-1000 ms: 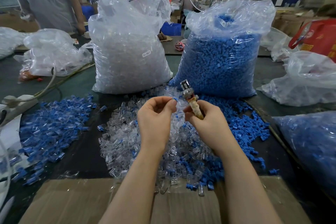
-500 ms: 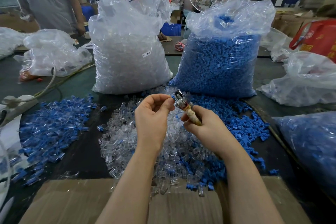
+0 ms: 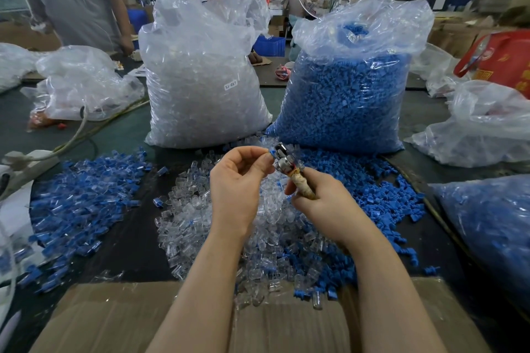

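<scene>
Blue part (image 3: 269,151) — left hand (image 3: 238,183) fingers pinch it | right hand (image 3: 325,203) fingers grip tool (image 3: 289,170)

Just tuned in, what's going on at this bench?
The left hand pinches a small blue piece at the metal head of a hand tool, which the right hand grips by its wrapped handle. Loose clear pieces and blue pieces lie heaped beneath the hands.

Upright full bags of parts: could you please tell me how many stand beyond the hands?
2. The bag of clear parts stands left of centre, the bag of blue parts right of it. More may be hidden behind them.
</scene>
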Demonstrator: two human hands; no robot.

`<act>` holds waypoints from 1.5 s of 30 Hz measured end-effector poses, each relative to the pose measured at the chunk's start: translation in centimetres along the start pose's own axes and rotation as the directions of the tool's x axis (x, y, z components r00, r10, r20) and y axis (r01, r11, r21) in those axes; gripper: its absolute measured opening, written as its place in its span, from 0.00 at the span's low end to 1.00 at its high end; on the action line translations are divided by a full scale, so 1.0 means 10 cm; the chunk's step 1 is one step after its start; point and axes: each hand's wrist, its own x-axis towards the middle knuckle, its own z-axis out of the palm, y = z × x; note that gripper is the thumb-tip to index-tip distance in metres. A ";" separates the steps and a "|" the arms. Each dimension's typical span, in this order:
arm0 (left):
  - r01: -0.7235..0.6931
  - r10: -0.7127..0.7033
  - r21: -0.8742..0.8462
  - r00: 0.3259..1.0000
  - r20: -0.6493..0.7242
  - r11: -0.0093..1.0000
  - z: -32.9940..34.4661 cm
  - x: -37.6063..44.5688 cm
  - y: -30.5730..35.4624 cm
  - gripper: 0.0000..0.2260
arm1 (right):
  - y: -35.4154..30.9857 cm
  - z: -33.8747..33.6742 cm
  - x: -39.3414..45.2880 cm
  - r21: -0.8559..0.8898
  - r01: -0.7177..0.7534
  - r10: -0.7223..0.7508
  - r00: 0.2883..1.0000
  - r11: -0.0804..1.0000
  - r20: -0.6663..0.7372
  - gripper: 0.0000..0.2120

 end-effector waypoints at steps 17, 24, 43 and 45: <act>0.062 -0.062 0.002 0.998 -0.013 0.998 -0.02 0.00 0.03 0.05 | -0.02 0.08 0.00 -0.046 -0.016 0.013 0.998 0.999 -0.069 0.03; 0.335 -0.361 -0.224 0.928 -0.089 0.915 -0.12 0.06 0.00 0.03 | 0.00 0.09 0.03 -0.119 -0.065 0.055 0.994 0.991 -0.091 0.04; -0.117 -0.647 -0.879 0.633 -0.425 0.462 -1.12 0.25 -0.09 0.17 | 0.20 0.07 0.04 -0.390 -0.606 0.457 0.788 0.693 -0.412 0.07; -0.021 -0.617 -0.831 0.660 -0.429 0.555 -1.05 0.26 -0.05 0.16 | 0.21 0.07 0.03 -0.393 -0.608 0.456 0.787 0.690 -0.415 0.09</act>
